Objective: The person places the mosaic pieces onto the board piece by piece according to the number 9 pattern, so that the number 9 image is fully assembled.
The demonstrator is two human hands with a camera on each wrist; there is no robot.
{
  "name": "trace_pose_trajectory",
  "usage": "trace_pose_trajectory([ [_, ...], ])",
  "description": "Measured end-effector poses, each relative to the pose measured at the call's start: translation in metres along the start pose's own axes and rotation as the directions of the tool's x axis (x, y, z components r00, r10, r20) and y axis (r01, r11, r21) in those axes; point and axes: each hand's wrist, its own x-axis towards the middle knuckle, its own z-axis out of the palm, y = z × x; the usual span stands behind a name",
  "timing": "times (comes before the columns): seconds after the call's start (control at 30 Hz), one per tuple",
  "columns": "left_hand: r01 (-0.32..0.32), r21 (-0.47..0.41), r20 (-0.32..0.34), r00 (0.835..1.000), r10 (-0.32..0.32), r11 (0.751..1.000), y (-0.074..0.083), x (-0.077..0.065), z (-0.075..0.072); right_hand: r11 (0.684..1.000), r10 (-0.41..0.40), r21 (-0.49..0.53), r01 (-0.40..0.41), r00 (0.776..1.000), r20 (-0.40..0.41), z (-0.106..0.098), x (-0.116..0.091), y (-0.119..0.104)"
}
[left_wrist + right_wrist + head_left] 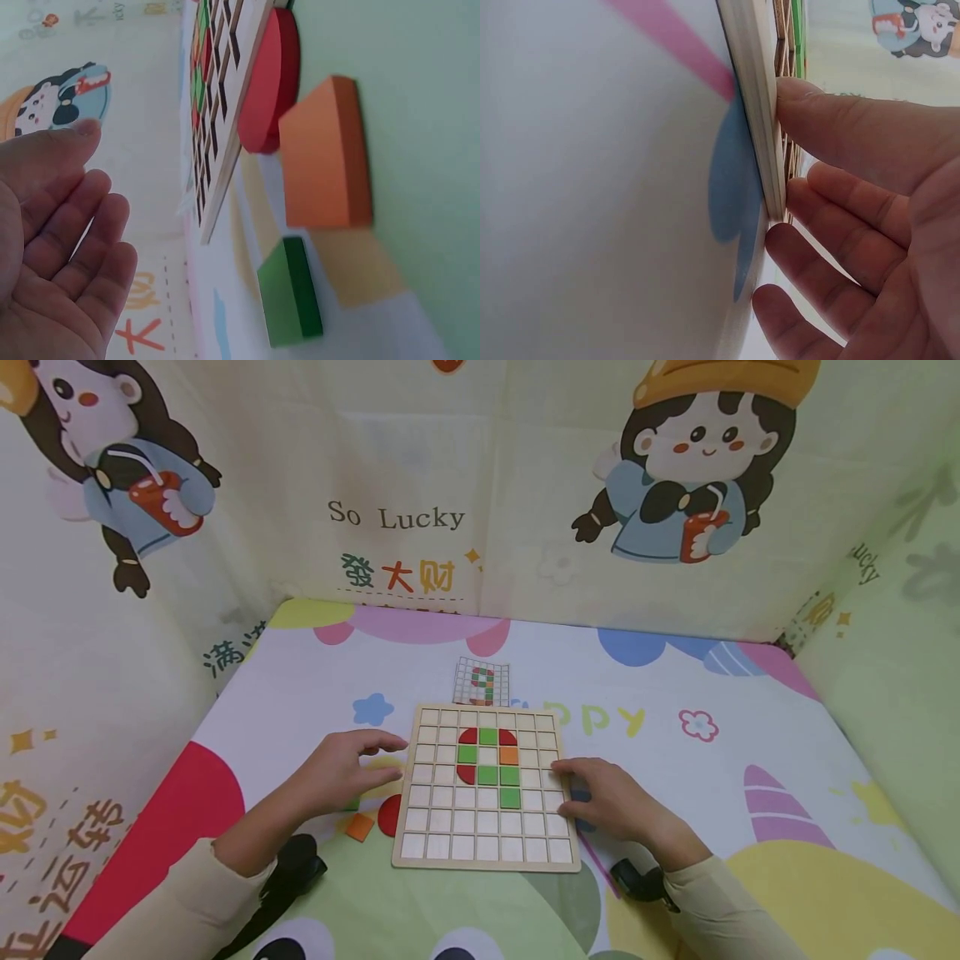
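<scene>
A wooden grid board lies flat on the patterned cloth. Red rounded-corner pieces, several green squares and one orange square sit in its cells around a bare cell. My left hand hovers just off the board's left edge, fingers and thumb apart, holding nothing. At the right edge, my right hand touches the frame with its thumb and fingertips, fingers loosely extended. Left of the board lie a red round piece, an orange square block and a green block.
Behind the board's far edge lies a small printed card with a grid and a similar coloured figure. Printed cloth walls enclose the back and sides of the table. Black straps with devices are on both wrists.
</scene>
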Motion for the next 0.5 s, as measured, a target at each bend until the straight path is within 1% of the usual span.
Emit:
trace_pose_trajectory([
  [0.23,0.044,-0.021,0.001,0.999,-0.044,0.999,-0.005,-0.006,-0.005,1.000,0.005,0.005,-0.005,1.000,0.000,0.001,-0.001,0.000],
  [0.43,0.077,-0.008,0.015,0.997,-0.077,0.997,-0.014,-0.009,-0.009,1.000,-0.003,-0.002,0.003,1.000,0.001,0.001,0.000,0.001],
  [0.5,0.077,0.001,0.022,0.997,-0.077,0.997,-0.018,-0.009,-0.011,1.000,-0.011,-0.005,0.011,1.000,0.000,0.001,0.001,0.002],
])
